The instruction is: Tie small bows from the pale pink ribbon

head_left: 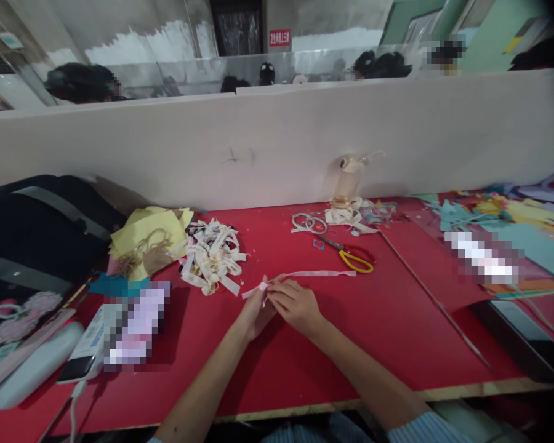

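Observation:
My left hand (257,314) and my right hand (298,306) meet over the middle of the red table. Between their fingertips is a pale pink ribbon (323,273), pinched by both. A small loop of it shows at the left fingers, and one long end stretches right across the table towards the yellow-handled scissors (356,261). A short end sticks out to the left. How the ribbon is folded under the fingers is hidden. Left of my hands lies a pile of white ribbon pieces (215,255), some with printing on them.
Yellow paper sheets (143,224) with twine lie at the back left, beside a dark bag (41,227). A bottle (348,181) stands against the white partition (189,154). A thin rod (436,298), coloured paper scraps (535,240) and a dark flat device (517,338) lie right.

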### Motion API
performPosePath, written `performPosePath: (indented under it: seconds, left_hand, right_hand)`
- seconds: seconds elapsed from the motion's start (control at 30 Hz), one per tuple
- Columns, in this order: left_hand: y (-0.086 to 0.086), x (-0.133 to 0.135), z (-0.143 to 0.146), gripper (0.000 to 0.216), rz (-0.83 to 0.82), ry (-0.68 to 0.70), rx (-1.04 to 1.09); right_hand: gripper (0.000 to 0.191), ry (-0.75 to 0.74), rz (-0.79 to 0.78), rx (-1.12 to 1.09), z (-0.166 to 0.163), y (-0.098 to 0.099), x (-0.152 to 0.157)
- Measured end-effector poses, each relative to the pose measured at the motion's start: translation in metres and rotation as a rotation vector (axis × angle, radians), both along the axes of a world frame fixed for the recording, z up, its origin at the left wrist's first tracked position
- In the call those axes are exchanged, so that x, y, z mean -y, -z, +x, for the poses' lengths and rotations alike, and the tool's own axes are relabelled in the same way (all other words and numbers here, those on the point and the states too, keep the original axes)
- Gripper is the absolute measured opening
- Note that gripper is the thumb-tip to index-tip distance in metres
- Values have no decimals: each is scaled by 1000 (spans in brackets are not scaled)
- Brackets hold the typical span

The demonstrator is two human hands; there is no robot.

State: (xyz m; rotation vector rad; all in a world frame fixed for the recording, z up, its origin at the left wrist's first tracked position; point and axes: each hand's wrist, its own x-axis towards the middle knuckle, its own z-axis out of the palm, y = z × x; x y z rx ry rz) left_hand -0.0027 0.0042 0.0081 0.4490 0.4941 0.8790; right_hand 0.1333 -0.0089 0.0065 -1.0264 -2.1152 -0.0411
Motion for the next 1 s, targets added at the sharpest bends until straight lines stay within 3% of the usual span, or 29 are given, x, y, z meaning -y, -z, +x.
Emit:
performPosePath:
  seconds: [0.33, 0.6, 0.83, 1.0]
  left_hand:
    - [10, 3, 7, 41, 17, -58, 33]
    - [3, 4, 10, 45, -3, -83, 67]
    - [2, 1, 12, 40, -76, -81, 180]
    - [3, 1, 12, 40, -84, -85, 141]
  right_hand:
    - [16, 59, -50, -59, -3, -2, -2]
    - [15, 76, 2, -95, -3, -4, 1]
    - [14, 146, -47, -116, -4, -4, 3]
    - [14, 156, -90, -147, -6, -4, 3]
